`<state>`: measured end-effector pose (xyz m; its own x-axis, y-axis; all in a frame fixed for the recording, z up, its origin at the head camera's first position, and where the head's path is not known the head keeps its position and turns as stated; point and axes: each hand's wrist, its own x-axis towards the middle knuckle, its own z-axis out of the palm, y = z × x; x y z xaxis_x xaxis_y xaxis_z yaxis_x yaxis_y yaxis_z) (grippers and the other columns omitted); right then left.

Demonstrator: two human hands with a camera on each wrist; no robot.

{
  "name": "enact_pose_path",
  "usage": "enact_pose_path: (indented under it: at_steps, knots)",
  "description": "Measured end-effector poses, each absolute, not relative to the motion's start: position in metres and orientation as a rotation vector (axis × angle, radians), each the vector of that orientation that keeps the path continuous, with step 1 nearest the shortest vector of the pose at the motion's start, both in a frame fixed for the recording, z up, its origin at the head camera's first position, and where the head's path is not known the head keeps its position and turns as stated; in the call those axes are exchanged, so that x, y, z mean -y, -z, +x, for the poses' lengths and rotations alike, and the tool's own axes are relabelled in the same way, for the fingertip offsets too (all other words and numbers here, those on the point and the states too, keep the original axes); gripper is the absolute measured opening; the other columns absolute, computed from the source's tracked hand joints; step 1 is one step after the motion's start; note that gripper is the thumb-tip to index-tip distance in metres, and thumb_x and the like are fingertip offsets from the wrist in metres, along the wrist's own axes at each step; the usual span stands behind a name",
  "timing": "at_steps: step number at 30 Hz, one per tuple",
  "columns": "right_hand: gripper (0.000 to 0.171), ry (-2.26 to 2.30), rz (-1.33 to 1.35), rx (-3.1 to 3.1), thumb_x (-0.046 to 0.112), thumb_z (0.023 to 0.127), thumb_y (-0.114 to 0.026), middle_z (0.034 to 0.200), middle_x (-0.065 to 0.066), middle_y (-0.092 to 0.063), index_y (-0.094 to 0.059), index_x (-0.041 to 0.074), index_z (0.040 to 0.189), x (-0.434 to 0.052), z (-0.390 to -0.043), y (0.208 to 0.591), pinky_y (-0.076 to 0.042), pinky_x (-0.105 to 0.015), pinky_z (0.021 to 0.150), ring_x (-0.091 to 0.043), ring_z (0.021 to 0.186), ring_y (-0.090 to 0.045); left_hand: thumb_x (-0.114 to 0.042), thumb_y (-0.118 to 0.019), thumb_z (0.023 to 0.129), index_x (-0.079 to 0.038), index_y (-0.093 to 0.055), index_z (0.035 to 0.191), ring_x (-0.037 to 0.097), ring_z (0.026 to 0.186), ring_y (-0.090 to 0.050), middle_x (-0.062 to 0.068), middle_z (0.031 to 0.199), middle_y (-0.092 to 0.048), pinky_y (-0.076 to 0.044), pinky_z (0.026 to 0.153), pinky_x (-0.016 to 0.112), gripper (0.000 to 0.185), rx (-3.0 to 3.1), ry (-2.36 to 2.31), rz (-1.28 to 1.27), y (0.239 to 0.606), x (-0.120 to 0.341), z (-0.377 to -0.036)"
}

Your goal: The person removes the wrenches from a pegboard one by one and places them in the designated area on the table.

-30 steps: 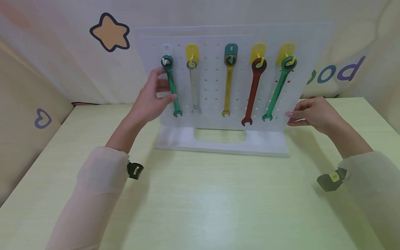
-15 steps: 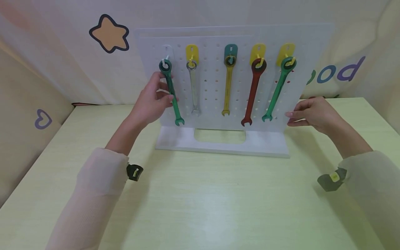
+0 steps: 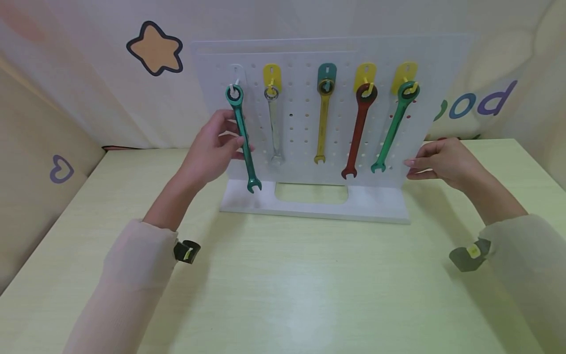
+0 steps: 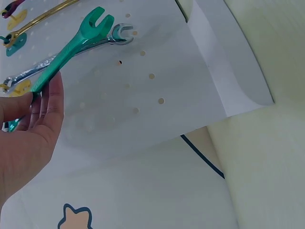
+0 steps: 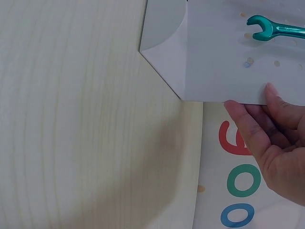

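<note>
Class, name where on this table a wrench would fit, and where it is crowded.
Free: the table between the two sleeves, before the pegboard base. Crowded: the board's face, with hanging wrenches, the left hand gripping the green wrench, the right hand at its edge.

green wrench (image 3: 242, 136) lowered, off its hook (image 3: 236, 82)
</note>
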<state>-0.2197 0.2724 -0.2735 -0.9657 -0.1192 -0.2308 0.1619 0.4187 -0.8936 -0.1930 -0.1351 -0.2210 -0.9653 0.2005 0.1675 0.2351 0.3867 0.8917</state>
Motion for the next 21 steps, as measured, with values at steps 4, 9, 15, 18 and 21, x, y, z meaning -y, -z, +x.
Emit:
enact_pose_path:
  at_steps: [4,9,15,18,21]
  knots:
    - [0.007,1.566,0.041,-2.415,0.004,0.086,-0.062,0.079,0.0,-0.063,-0.067,0.004,0.08,-0.272,-0.219,0.274,-0.054,-0.036,0.073,-0.017,0.072,-0.066,0.001,-0.046,0.093,-0.004,-0.037,0.127,0.029,0.093,-0.062,0.016,0.106,-0.049,-0.051,0.082,0.038,0.035,2.592,1.653,-0.38,0.22,0.137,-0.188]
    - [0.007,1.563,0.04,-2.415,0.005,0.086,-0.062,0.079,0.0,-0.063,-0.067,0.003,0.081,-0.272,-0.219,0.274,-0.054,-0.036,0.074,-0.016,0.073,-0.066,0.002,-0.045,0.093,-0.004,-0.036,0.128,0.027,0.092,-0.062,0.016,0.106,-0.049,-0.052,0.081,0.037,0.036,2.594,1.642,-0.344,0.217,0.138,-0.183]
    - [0.008,1.54,0.025,-2.44,0.005,0.086,-0.061,0.081,-0.002,-0.062,-0.066,-0.001,0.083,-0.272,-0.217,0.273,-0.053,-0.038,0.076,-0.017,0.075,-0.066,0.002,-0.046,0.093,-0.003,-0.038,0.128,0.027,0.09,-0.063,0.016,0.105,-0.05,-0.053,0.079,0.035,0.036,2.599,1.623,-0.334,0.212,0.137,-0.179]
    - [0.008,1.532,0.024,-2.446,0.005,0.086,-0.062,0.082,-0.002,-0.062,-0.065,-0.001,0.083,-0.273,-0.217,0.272,-0.052,-0.039,0.077,-0.018,0.075,-0.066,0.001,-0.047,0.093,-0.003,-0.038,0.128,0.027,0.09,-0.063,0.016,0.106,-0.05,-0.053,0.079,0.035,0.037,2.609,1.615,-0.32,0.209,0.137,-0.178]
    - [0.007,1.542,0.029,-2.441,0.005,0.086,-0.062,0.082,-0.001,-0.062,-0.066,0.002,0.083,-0.273,-0.217,0.271,-0.052,-0.039,0.077,-0.017,0.075,-0.066,0.0,-0.048,0.093,-0.003,-0.039,0.129,0.026,0.091,-0.063,0.015,0.106,-0.05,-0.052,0.079,0.034,0.037,2.616,1.613,-0.303,0.206,0.137,-0.176]
